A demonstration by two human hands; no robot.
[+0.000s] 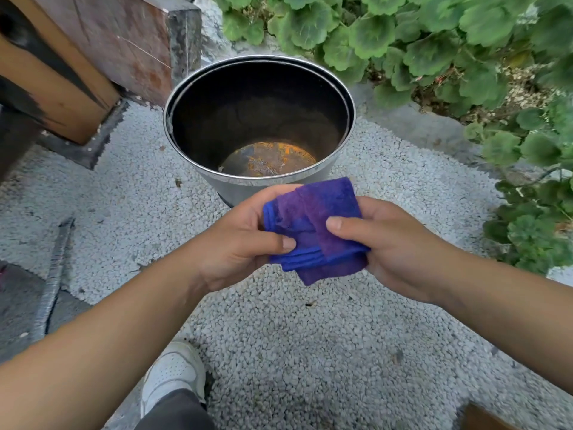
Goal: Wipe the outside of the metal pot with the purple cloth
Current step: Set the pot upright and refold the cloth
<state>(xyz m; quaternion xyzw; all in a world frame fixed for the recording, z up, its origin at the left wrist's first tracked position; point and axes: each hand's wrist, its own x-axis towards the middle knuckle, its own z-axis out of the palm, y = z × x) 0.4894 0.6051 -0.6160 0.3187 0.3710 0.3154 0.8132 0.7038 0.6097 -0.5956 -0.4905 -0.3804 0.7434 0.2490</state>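
— Right, where's the room to move?
— Pale gravel (294, 336) lies open at six o'clock; a wooden bench (93, 57) crowds ten o'clock, green leaves (434, 41) crowd two.
— And the metal pot (259, 119)?
— Upright at twelve, dark inside, rusty orange patches on its bottom.
— The hands?
— Both out front at centre. The left hand (238, 240) and right hand (393, 243) each pinch the folded purple cloth (313, 231), thumbs on top, just before the pot's near rim.
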